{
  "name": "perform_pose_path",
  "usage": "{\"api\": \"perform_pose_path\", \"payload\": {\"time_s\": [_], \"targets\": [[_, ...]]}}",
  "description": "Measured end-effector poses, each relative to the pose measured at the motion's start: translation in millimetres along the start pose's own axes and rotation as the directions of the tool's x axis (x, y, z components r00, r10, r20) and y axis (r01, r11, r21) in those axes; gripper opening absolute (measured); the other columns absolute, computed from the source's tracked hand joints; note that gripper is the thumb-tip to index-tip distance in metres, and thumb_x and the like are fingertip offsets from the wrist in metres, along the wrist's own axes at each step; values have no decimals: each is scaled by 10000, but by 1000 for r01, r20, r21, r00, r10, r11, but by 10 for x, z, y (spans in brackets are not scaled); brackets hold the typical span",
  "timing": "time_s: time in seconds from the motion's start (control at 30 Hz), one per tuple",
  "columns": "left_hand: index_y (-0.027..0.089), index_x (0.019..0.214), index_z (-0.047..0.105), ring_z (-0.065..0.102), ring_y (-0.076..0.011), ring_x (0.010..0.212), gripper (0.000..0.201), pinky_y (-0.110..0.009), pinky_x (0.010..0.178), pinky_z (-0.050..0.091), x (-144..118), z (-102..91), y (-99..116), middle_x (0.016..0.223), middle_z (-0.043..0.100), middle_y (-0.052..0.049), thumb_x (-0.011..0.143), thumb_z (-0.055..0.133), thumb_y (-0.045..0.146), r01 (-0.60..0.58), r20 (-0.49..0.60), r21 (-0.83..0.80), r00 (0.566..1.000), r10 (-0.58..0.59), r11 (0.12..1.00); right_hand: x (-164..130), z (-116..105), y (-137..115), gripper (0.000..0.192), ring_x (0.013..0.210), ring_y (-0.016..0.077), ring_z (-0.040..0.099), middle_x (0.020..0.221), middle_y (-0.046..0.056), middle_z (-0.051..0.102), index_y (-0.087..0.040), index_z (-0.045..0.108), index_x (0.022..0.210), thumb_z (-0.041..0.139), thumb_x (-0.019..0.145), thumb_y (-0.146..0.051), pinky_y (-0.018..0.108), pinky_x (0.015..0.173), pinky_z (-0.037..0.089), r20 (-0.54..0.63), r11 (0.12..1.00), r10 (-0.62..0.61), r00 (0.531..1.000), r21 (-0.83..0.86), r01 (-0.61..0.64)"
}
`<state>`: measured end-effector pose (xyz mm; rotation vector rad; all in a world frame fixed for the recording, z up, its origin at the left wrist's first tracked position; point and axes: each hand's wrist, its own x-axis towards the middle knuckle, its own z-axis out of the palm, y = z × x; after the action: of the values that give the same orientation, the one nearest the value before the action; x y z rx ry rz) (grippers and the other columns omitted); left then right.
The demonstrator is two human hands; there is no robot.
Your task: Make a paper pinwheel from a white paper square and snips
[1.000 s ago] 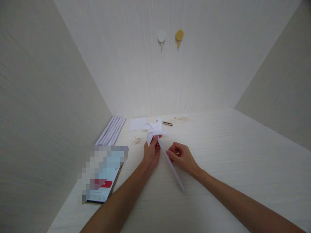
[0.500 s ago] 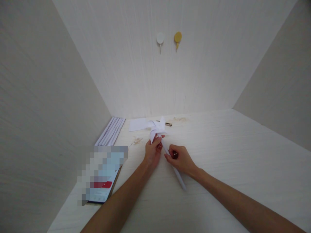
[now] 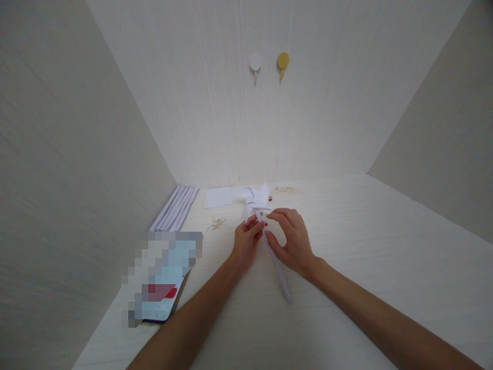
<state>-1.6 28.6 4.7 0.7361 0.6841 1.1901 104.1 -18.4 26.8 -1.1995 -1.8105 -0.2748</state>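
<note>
A white paper pinwheel [image 3: 254, 199] with curled blades is at the upper end of a rolled white paper stick [image 3: 282, 281]. My left hand [image 3: 245, 242] is closed round the stick just below the blades, thumb pressed against it. The stick slants down to the right from there, its lower end towards me. Close to the stick's right side, my right hand [image 3: 296, 241] is open, with thumb and index finger spread apart. Its fingertips are near the top of the stick; whether they touch it I cannot tell.
On the left lie several rolled paper sticks [image 3: 175, 208] and a phone [image 3: 158, 311], partly blurred out. A white paper sheet [image 3: 218, 197] and small thin pale sticks [image 3: 217, 223] lie behind. A cutter's end [image 3: 270, 198] shows beside the blades. Two hooks, white [image 3: 254, 62] and yellow [image 3: 283, 61], hang on the wall.
My right hand has opened from a curled grip by the stick and moved up towards the blades. The pinwheel has shifted slightly right, covering more of the cutter.
</note>
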Motion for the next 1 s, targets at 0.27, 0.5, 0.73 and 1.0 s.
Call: {"api": "perform_pose_path", "payload": {"time_s": [0.27,0.5,0.73,1.0], "targets": [[138,686,661,533,-91,641,201,-202,616,394,5,-11,-55,650,612,-2,488,671,106,-8,62,12,998,7,1000,40,87,68,452,1185,249,338,1291,90,442,-160,407,1220,397,802,-333,474,998,140,156,975,-12,988,-215,46],[117,655,660,513,-87,620,150,-203,609,388,-26,11,-39,641,604,-16,506,669,109,-17,58,40,998,14,999,13,104,89,466,1191,240,341,1293,95,440,-161,399,1235,406,796,-319,467,997,152,195,981,5,981,-189,33],[132,706,670,530,-112,675,192,-224,643,391,-10,7,-49,654,611,-18,517,657,107,-17,83,47,996,13,999,8,115,90,472,1218,249,312,1308,106,419,-153,390,1234,412,793,-320,481,1001,159,199,981,0,980,-189,38],[132,662,634,507,-70,587,150,-200,590,376,-13,-9,31,632,590,14,518,677,143,-57,43,-22,997,58,998,4,42,-144,298,1143,230,400,1195,140,476,-159,470,1045,437,748,-158,423,932,356,133,998,-64,989,-9,66]]}}
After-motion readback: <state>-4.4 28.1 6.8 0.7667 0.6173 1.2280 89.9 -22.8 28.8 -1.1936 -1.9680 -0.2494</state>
